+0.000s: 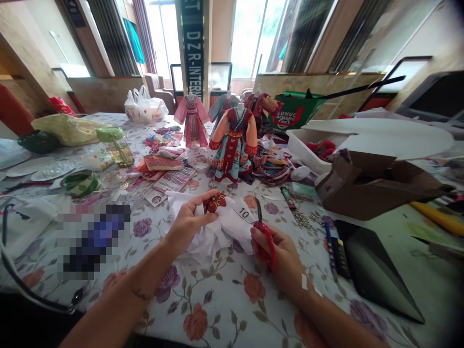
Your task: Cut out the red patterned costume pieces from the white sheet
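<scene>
White cloth (217, 232) lies bunched in front of me, with a "10" printed on its right part. My left hand (192, 217) is closed on it, along with a small red and gold patterned fabric piece (215, 202) showing between thumb and fingers. In my right hand (277, 249) is a pair of red-handled scissors (268, 241), its dark blades pointing up and away at the right edge of the cloth. Whether the blades touch the cloth I cannot tell. Beyond the cloth stands a small dress form in a red, orange and blue robe (234, 145).
More small dressed forms, including a pink robe (192, 121), stand behind. Fabric scraps (271, 162) lie around them. At right are a cardboard box (373, 183), a white foam box (308, 150) and a black tablet (373, 266). Green tape (80, 183) and a bottle (118, 147) sit left.
</scene>
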`<state>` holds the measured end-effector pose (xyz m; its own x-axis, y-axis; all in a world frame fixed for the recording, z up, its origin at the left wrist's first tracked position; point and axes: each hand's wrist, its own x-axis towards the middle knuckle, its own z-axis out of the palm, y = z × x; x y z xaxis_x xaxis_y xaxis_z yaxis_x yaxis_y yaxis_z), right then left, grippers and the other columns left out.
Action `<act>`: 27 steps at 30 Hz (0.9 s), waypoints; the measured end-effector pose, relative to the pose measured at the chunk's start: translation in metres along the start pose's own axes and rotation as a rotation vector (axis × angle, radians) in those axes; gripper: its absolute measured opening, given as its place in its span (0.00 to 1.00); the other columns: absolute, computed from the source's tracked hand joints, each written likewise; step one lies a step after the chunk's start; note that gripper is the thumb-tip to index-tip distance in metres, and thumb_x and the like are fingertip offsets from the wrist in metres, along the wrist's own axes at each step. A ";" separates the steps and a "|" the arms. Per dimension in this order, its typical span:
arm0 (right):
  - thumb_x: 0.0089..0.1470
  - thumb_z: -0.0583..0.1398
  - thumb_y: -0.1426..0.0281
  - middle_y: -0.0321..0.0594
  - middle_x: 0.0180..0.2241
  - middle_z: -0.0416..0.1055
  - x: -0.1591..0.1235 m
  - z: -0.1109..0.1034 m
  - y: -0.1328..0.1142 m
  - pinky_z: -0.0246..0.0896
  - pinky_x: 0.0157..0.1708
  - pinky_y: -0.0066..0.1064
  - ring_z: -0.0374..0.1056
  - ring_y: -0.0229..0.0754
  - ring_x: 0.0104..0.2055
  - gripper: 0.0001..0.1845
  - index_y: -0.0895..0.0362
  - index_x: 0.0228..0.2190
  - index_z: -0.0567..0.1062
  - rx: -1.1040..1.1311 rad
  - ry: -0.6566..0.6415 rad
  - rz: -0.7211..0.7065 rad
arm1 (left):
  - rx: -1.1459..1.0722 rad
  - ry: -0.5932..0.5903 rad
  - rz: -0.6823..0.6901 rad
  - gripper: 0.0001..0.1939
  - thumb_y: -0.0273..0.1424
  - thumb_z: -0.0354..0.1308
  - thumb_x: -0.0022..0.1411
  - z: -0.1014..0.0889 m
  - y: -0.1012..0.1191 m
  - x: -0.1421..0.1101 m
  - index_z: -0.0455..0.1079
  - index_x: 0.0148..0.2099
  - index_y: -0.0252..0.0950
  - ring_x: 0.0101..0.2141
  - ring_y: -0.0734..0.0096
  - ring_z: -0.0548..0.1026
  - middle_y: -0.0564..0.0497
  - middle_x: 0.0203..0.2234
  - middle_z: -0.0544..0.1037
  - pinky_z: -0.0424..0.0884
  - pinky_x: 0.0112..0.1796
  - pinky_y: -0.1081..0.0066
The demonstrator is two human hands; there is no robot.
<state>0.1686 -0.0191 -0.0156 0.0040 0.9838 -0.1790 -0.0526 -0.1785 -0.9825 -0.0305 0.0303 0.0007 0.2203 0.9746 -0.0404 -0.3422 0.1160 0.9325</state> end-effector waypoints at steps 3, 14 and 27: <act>0.48 0.64 0.54 0.33 0.17 0.67 0.002 -0.001 -0.002 0.49 0.15 0.24 0.58 0.33 0.17 0.20 0.57 0.22 0.68 0.034 0.060 -0.065 | -0.052 -0.041 -0.060 0.31 0.22 0.65 0.46 -0.002 0.000 0.001 0.70 0.55 0.38 0.37 0.66 0.77 0.47 0.42 0.80 0.71 0.38 0.72; 0.44 0.68 0.59 0.41 0.35 0.74 0.011 0.004 -0.003 0.64 0.26 0.27 0.69 0.39 0.30 0.19 0.57 0.33 0.72 0.144 -0.016 -0.072 | -0.257 -0.227 -0.184 0.33 0.14 0.60 0.45 0.001 0.002 -0.004 0.70 0.54 0.40 0.37 0.69 0.77 0.49 0.44 0.79 0.71 0.37 0.76; 0.40 0.69 0.64 0.29 0.24 0.64 0.011 -0.002 -0.012 0.56 0.24 0.25 0.60 0.34 0.24 0.20 0.54 0.30 0.65 0.248 0.025 -0.165 | -0.105 -0.454 -0.215 0.31 0.22 0.65 0.50 0.006 -0.007 -0.014 0.68 0.57 0.43 0.43 0.64 0.76 0.47 0.50 0.76 0.70 0.42 0.73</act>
<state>0.1708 -0.0058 -0.0063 0.0571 0.9981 -0.0220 -0.2918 -0.0044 -0.9565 -0.0254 0.0148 -0.0028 0.6620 0.7482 -0.0453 -0.3304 0.3455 0.8783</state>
